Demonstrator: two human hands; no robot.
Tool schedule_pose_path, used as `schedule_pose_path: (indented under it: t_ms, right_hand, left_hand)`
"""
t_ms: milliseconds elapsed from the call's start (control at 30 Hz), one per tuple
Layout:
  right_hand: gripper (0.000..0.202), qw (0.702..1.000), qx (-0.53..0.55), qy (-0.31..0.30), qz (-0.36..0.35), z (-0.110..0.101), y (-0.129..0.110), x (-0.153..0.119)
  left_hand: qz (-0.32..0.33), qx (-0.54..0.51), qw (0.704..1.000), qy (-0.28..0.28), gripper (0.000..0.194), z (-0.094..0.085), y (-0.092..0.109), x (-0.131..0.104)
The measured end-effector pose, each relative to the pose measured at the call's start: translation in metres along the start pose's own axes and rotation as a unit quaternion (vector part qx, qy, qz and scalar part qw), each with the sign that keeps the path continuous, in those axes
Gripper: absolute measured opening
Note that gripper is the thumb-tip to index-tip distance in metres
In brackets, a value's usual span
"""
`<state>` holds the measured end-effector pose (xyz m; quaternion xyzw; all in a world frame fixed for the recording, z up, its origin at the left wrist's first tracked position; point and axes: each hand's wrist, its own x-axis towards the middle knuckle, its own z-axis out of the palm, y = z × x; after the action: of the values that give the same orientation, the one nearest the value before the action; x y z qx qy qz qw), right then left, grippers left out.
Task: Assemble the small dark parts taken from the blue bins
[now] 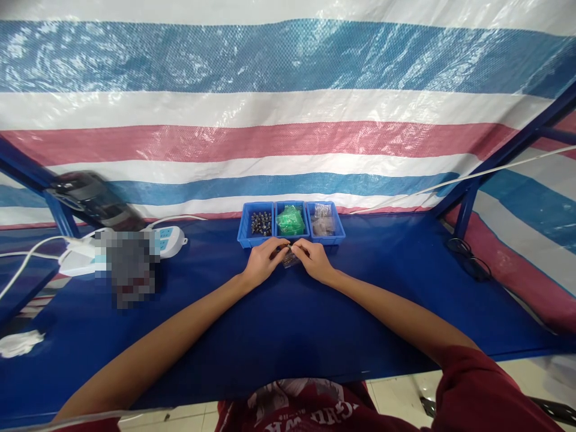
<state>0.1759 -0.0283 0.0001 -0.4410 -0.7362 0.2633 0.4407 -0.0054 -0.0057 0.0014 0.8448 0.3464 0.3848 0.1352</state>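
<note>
My left hand [265, 261] and my right hand [312, 259] meet just in front of three blue bins, fingers pinched together. Between them is a small clear plastic bag [290, 259] with something dark at its top edge, too small to make out. Both hands grip the bag near that edge. The left bin [243, 234] holds several small dark metallic parts [261, 224]. Green plastic packets [290, 221] fill the middle bin [276, 211]. In the right bin [339, 231] lie clear plastic bags [323, 222].
On the blue table [288, 324], a white power strip [171, 241] with cables and a blurred dark object [130, 267] stand left. A dark bottle [96, 198] leans behind them. White tissue [20, 344] lies far left, a black cable [470, 259] far right. Striped sheeting [279, 141] hangs behind.
</note>
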Motion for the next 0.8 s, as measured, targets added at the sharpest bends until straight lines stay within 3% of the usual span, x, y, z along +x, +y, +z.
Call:
schedule_pose_path:
  t_ms: [800]
  right_hand:
    - [0.030, 1.000, 0.009, 0.020, 0.013, 0.0026, 0.0030, 0.0009]
  left_hand:
    - [0.007, 0.008, 1.000, 0.023, 0.019, -0.0019, 0.0038, 0.0002]
